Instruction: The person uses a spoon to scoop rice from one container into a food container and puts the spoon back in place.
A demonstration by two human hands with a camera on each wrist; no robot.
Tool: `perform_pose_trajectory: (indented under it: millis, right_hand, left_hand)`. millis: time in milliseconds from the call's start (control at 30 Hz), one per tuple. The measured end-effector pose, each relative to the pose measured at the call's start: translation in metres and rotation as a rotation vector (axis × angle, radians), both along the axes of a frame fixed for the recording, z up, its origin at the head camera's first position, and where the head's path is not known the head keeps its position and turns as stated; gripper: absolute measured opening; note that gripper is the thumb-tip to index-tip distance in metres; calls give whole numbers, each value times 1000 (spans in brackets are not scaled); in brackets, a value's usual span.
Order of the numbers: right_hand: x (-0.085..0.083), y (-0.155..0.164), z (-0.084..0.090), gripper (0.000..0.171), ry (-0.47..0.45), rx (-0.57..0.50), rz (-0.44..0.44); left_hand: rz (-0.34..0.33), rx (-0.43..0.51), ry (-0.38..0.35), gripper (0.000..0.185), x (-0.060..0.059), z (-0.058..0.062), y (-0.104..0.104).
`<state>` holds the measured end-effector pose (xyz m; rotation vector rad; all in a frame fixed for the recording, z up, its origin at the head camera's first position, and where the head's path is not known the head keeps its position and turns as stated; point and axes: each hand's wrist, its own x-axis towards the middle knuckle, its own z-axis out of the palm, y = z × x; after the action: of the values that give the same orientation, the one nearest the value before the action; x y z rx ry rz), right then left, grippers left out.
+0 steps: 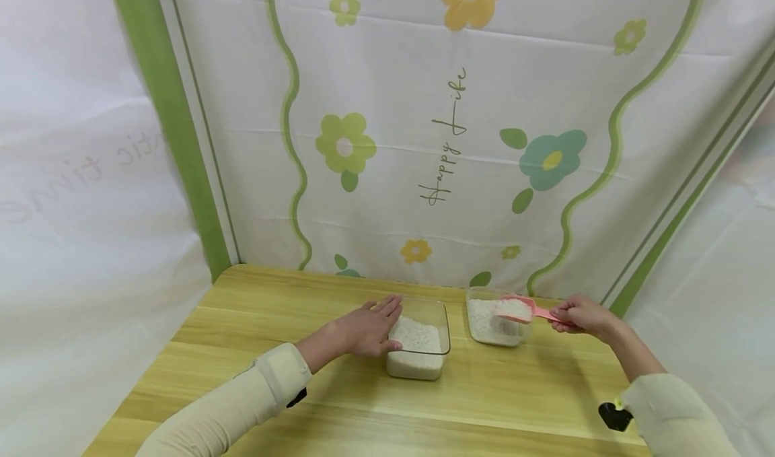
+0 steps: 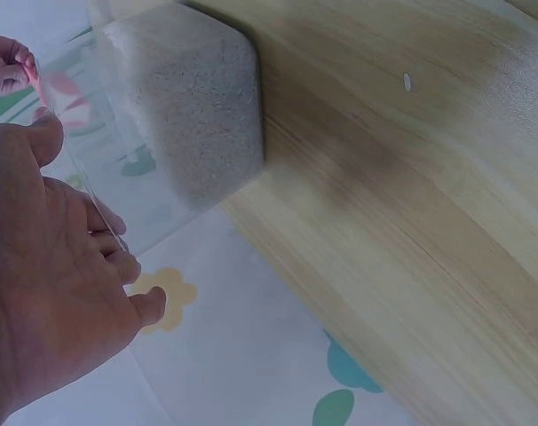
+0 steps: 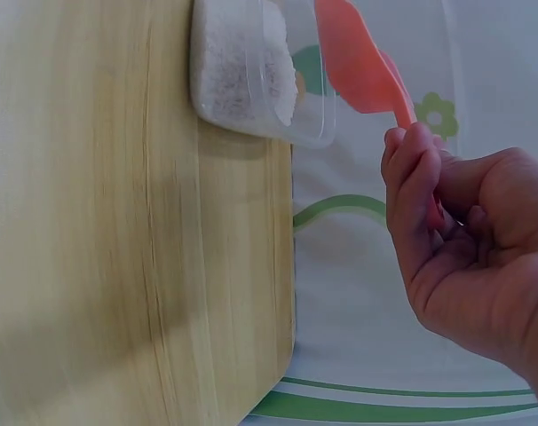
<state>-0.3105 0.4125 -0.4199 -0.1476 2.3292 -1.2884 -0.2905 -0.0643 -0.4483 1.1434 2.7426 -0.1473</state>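
A clear container [image 1: 414, 368] of white rice [image 1: 418, 336] stands near the middle of the table's far side. My left hand [image 1: 372, 329] rests along its left rim, fingers fairly straight and thumb at the near corner; the left wrist view shows the fingertips at the rim. My right hand [image 1: 582, 314] grips the handle of a pink scoop [image 1: 522, 309], which carries white rice. The scoop is above a second, shallower clear container [image 1: 493, 341], to the right, also with rice in it. In the right wrist view, the fingers [image 3: 411, 191] curl round the handle.
Both containers are on a wood-grain table [image 1: 339, 410], close to its back edge. Behind it hangs a white curtain [image 1: 387, 201] printed with flowers, with more curtain at both sides. A single rice grain [image 2: 407, 82] lies on the table.
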Motion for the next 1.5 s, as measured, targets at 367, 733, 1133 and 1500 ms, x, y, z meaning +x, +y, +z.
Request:
perform_pose_trajectory:
  millis: [367, 733, 1133, 1500]
  right_hand:
    - [-5, -8, 5, 31, 69, 84, 33]
    - [-5, -11, 12, 31, 92, 157, 11]
    - [-7, -15, 16, 30, 114, 189, 25]
    - [-5, -18, 19, 27, 145, 228, 28]
  left_hand:
    - [-7, -3, 10, 80, 0, 1, 0]
    - [-14, -5, 5, 80, -1, 0, 0]
    - [-7, 8, -6, 80, -1, 1, 0]
    - [-8, 6, -6, 79, -2, -1, -1]
